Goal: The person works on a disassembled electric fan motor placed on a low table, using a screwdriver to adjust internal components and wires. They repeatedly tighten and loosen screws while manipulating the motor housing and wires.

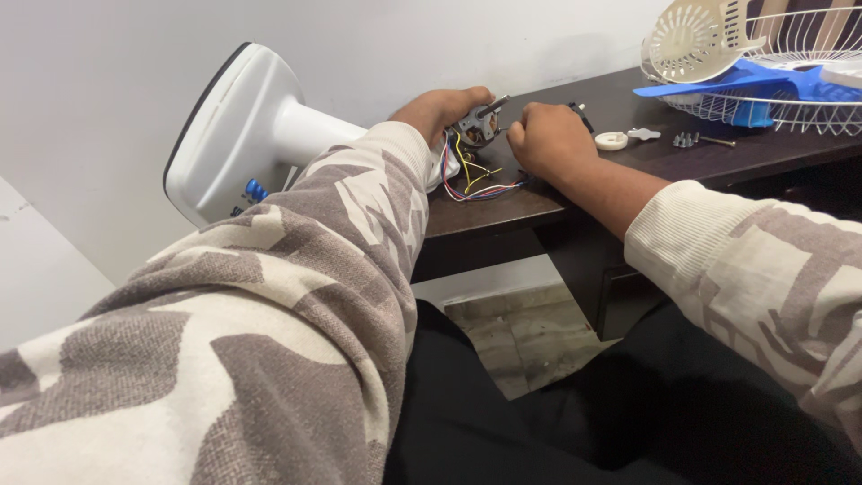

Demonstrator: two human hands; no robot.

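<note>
Head cam: left hand [440, 110] is wrapped around a small fan motor [479, 126] at the back edge of the dark desk [503, 208], coloured wires [471, 180] spilling out below it. Right hand [549, 139] sits clenched just beside the motor; can't tell what's in it. White fan base [242, 135] lies tipped over to the left, wire guard [763, 63] with blue blade [763, 85] far right.

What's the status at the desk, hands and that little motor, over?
Left hand gripping fan motor. Right hand fisted beside it, contents hidden. Coloured wires trailing on desk. Nothing blocking.
</note>
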